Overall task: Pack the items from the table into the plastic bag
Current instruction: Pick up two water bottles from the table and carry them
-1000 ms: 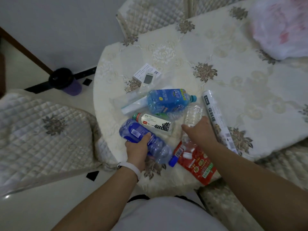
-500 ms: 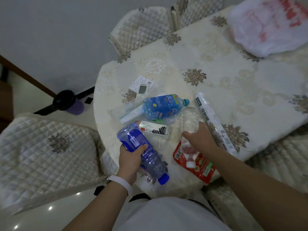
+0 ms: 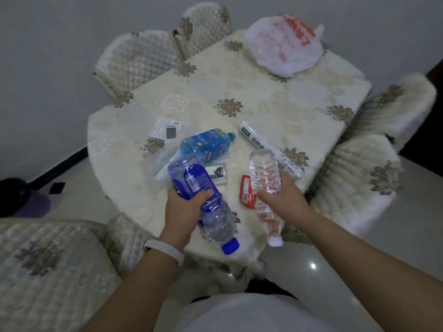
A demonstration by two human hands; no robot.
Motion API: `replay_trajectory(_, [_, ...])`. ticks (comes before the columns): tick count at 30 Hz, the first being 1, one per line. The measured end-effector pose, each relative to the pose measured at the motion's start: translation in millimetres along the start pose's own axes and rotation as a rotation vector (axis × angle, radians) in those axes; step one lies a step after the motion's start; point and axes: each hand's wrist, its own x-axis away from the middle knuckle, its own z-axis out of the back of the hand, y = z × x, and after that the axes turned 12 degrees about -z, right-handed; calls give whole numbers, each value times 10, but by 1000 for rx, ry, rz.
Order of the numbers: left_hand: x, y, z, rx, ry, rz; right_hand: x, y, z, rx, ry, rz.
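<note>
1. Your left hand [image 3: 185, 206] is wrapped tight around a blue-tinted water bottle [image 3: 203, 202], thumb across its blue label. The bottle is tilted, its blue cap pointing down toward you and its base raised over the table.
2. Your right hand [image 3: 279, 200] is closed around a clear water bottle [image 3: 265, 180]. You hold it upside down: the ribbed base points up and away, the white cap hangs below your hand near the table's near edge.
3. The plastic bag [image 3: 284, 45], white with red print, lies crumpled at the far end of the table [image 3: 275, 97], well apart from both hands.
4. Between your hands and the bag, loose items lie on the near part of the cream floral tablecloth. A bright blue bottle [image 3: 207, 144] lies on its side just beyond the one in your left hand.
5. A small white box with a black pattern [image 3: 217, 173] lies just beside the left-hand bottle, partly hidden by it.
6. A long white roll with printed text [image 3: 268, 147] lies diagonally behind the clear bottle.
7. A red packet [image 3: 245, 191] lies flat on the table under your right hand, partly covered.
8. A small white card pack [image 3: 165, 130] lies further left, apart from the others.
9. Quilted chairs [image 3: 141, 61] stand around the table.
</note>
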Motion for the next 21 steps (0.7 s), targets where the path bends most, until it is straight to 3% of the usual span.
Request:
replay_trajectory(12, [856, 115, -803, 17, -566, -63, 1400, 839, 652, -203, 333, -179])
replay_trajectory(21, [2072, 209, -1931, -52, -763, -74, 2336, 2038, 1571, -354, 492, -240])
